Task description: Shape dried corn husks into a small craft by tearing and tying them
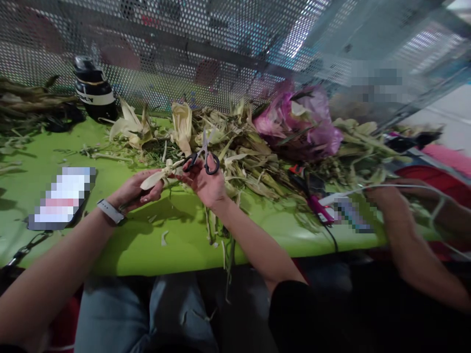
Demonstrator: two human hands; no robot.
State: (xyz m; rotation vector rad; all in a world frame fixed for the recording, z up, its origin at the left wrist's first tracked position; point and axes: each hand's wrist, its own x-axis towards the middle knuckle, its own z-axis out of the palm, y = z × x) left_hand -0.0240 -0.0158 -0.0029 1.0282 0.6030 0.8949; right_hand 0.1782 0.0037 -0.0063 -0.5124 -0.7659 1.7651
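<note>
My left hand [138, 191], with a white watch on its wrist, is closed around a small pale figure made of corn husk [162, 175], held just above the green table [147, 240]. My right hand [204, 184] grips black-handled scissors [202, 156] whose blades point up and away, right beside the husk piece. A heap of dried corn husks [243, 157] lies directly behind both hands.
Pink-dyed husks [301, 122] lie at the back right. A black bottle [93, 90] stands far left before a perforated metal screen [184, 49]. A phone [64, 196] lies at my left. Another person's arm [408, 235] reaches in at right near pink-handled scissors [320, 208].
</note>
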